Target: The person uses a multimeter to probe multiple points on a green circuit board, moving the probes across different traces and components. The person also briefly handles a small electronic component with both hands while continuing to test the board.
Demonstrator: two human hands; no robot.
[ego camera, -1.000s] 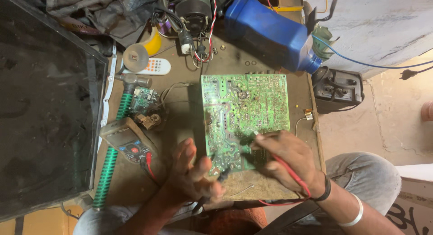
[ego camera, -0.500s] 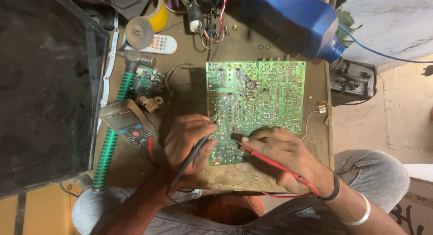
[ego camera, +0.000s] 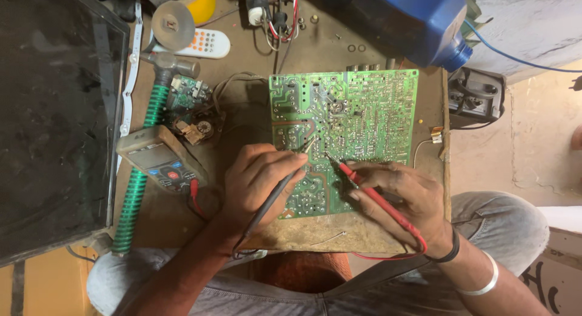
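Green circuit board (ego camera: pixel 348 125), glossy with dull metal solder; worn, matt wooden table (ego camera: pixel 182 222); glossy blue plastic jug (ego camera: pixel 412 19).

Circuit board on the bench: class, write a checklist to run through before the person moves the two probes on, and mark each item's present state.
1. Circuit board lies flat, solder side up: ok.
2. Black probe gripped in left hand, tip on board: ok.
3. Red probe gripped in right hand, tip on board: ok.
4. Multimeter leads plugged in: ok.
5. Meter reading legible: cannot tell.
6. Hammer off the board: ok.
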